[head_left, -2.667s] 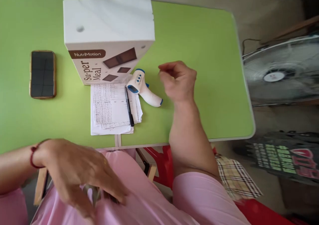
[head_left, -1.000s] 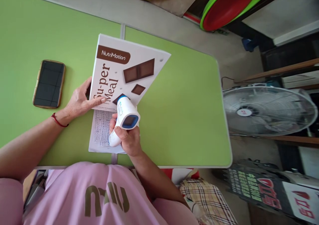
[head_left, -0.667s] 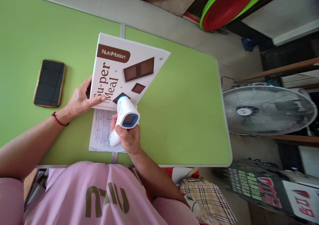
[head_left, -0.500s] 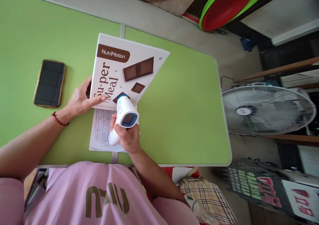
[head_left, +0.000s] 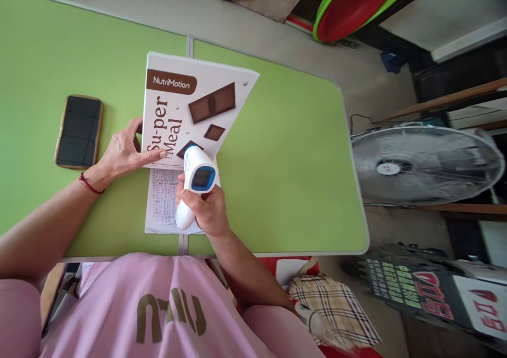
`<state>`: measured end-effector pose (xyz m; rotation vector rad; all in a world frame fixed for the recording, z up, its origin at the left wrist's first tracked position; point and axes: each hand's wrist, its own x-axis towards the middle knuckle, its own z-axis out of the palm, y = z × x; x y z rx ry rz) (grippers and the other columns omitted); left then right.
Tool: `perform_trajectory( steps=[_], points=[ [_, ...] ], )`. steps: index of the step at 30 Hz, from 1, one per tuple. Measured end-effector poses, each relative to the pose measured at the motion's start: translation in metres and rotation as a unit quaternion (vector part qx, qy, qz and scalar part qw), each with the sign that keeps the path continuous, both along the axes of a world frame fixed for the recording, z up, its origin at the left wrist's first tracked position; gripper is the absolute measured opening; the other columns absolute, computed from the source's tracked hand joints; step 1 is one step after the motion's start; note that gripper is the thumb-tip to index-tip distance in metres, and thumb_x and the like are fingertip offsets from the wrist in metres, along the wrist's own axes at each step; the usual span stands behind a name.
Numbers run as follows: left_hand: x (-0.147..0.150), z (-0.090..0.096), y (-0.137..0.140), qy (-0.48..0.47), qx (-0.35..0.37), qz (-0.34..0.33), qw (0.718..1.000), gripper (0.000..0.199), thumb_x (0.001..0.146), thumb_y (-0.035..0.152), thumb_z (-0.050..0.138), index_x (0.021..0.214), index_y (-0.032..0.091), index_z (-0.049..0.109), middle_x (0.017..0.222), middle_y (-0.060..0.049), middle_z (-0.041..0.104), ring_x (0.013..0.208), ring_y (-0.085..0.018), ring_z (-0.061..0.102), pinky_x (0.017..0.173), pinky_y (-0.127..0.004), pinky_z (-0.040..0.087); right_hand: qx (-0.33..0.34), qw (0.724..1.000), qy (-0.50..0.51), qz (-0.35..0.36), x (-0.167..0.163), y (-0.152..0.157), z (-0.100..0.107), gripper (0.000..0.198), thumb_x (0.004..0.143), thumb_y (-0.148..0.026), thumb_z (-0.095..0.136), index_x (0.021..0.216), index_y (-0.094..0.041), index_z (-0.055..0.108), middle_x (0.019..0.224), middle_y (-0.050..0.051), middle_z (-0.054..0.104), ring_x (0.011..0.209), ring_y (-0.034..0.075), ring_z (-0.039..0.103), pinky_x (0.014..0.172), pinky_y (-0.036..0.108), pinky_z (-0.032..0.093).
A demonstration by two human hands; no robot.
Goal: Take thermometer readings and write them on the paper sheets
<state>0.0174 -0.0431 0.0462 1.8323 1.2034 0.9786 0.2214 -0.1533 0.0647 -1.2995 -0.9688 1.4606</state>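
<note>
My left hand [head_left: 124,149] grips the lower left edge of a white box [head_left: 214,67] printed "NutriMotion Su-per Meal", thumb on its front, the other fingers mostly hidden behind it. The box is held up on the table, its printed face towards me. In my right hand [head_left: 209,210] is a white and blue infrared thermometer [head_left: 198,170], fingers wrapped round its handle. Its small screen faces me and its front end points at the box, overlapping the lower chocolate picture; whether they touch I cannot tell. Beneath them lies a sheet of handwritten paper [head_left: 160,205].
On the green table [head_left: 285,178], a phone [head_left: 79,131] lies to the left of my left hand. Beyond the right table edge stands a fan [head_left: 428,165]. A red basin [head_left: 354,9] leans at the back, and a plaid cloth [head_left: 336,305] hangs near the front.
The box has shifted slightly left in view, with both hands still on their things. The thermometer sits a little higher in view, its screen turned more towards me.
</note>
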Motion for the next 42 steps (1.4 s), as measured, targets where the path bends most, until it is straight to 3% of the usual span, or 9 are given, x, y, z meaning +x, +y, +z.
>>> perform_trajectory(
  steps=[5, 9, 13, 18, 22, 26, 31, 36, 42],
  points=[
    [0.004, 0.002, -0.003, -0.125, -0.061, -0.033, 0.990, 0.068, 0.072, 0.061, 0.087, 0.115, 0.017, 0.060, 0.116, -0.015, 0.069, 0.104, -0.034, 0.068, 0.076, -0.042, 0.060, 0.015, 1.000, -0.019, 0.008, 0.008, -0.002, 0.010, 0.040, 0.067, -0.055, 0.082, 0.077, -0.022, 0.062, 0.063, -0.004, 0.057, 0.055, 0.011, 0.052, 0.051, 0.029, 0.045],
    [0.007, -0.007, 0.001, -0.165, -0.040, -0.023, 0.985, 0.075, 0.070, 0.063, 0.088, 0.120, 0.017, 0.056, 0.119, -0.017, 0.067, 0.112, -0.037, 0.065, 0.087, -0.048, 0.059, 0.109, 0.987, -0.113, -0.022, 0.039, 0.004, 0.027, 0.039, 0.066, -0.055, 0.082, 0.074, -0.022, 0.064, 0.063, -0.002, 0.061, 0.056, 0.013, 0.054, 0.053, 0.031, 0.047],
    [0.005, -0.018, 0.010, -0.161, 0.013, -0.007, 0.987, 0.085, 0.069, 0.068, 0.086, 0.131, 0.023, 0.049, 0.127, -0.015, 0.062, 0.116, -0.036, 0.062, 0.090, -0.048, 0.058, 0.130, 0.933, -0.333, -0.037, 0.083, 0.021, 0.031, 0.036, 0.065, -0.054, 0.079, 0.078, -0.022, 0.070, 0.072, 0.001, 0.069, 0.065, 0.018, 0.061, 0.061, 0.034, 0.051],
    [0.001, -0.025, 0.016, -0.098, 0.047, 0.003, 0.994, 0.090, 0.066, 0.075, 0.083, 0.134, 0.025, 0.051, 0.122, -0.014, 0.061, 0.113, -0.038, 0.061, 0.090, -0.048, 0.055, 0.082, 0.849, -0.522, -0.013, 0.107, 0.038, -0.001, 0.049, 0.067, -0.057, 0.076, 0.099, -0.020, 0.073, 0.092, 0.008, 0.075, 0.079, 0.025, 0.067, 0.073, 0.040, 0.053],
    [-0.002, -0.024, 0.016, -0.045, 0.055, -0.029, 0.997, 0.086, 0.073, 0.077, 0.076, 0.135, 0.023, 0.052, 0.127, -0.015, 0.059, 0.111, -0.038, 0.061, 0.091, -0.047, 0.054, 0.093, 0.792, -0.603, 0.000, 0.108, 0.041, -0.021, 0.045, 0.073, -0.057, 0.073, 0.101, -0.022, 0.073, 0.091, 0.009, 0.073, 0.082, 0.026, 0.065, 0.073, 0.040, 0.053],
    [-0.002, -0.018, 0.015, 0.004, 0.083, -0.053, 0.995, 0.069, 0.086, 0.076, 0.062, 0.129, 0.022, 0.057, 0.139, -0.015, 0.054, 0.119, -0.038, 0.057, 0.101, -0.049, 0.049, 0.157, 0.775, -0.612, -0.006, 0.106, 0.035, -0.015, 0.049, 0.075, -0.057, 0.074, 0.106, -0.019, 0.071, 0.107, 0.014, 0.070, 0.096, 0.029, 0.064, 0.081, 0.045, 0.054],
    [-0.004, -0.016, 0.018, 0.037, 0.092, -0.042, 0.994, 0.071, 0.081, 0.076, 0.067, 0.125, 0.021, 0.058, 0.139, -0.015, 0.054, 0.133, -0.043, 0.046, 0.113, -0.057, 0.037, 0.177, 0.832, -0.523, 0.056, 0.080, 0.017, -0.003, 0.028, 0.087, -0.048, 0.065, 0.093, -0.020, 0.067, 0.075, 0.004, 0.067, 0.063, 0.017, 0.059, 0.065, 0.035, 0.053],
    [-0.003, -0.023, 0.020, 0.028, 0.030, -0.011, 0.999, 0.096, 0.045, 0.071, 0.095, 0.121, 0.024, 0.058, 0.129, -0.015, 0.055, 0.144, -0.050, 0.026, 0.119, -0.064, 0.025, 0.183, 0.826, -0.522, 0.107, 0.057, 0.015, -0.002, 0.020, 0.087, -0.030, 0.059, 0.104, -0.023, 0.068, 0.076, 0.003, 0.068, 0.067, 0.019, 0.061, 0.068, 0.035, 0.052],
    [0.000, -0.024, 0.018, 0.071, 0.001, -0.013, 0.997, 0.112, 0.039, 0.069, 0.098, 0.126, 0.019, 0.050, 0.138, -0.013, 0.046, 0.146, -0.052, 0.011, 0.121, -0.068, 0.003, 0.176, 0.939, -0.263, 0.133, 0.068, 0.016, 0.013, 0.033, 0.087, -0.044, 0.061, 0.115, -0.026, 0.067, 0.091, 0.003, 0.068, 0.082, 0.020, 0.063, 0.081, 0.040, 0.056]
  ],
)
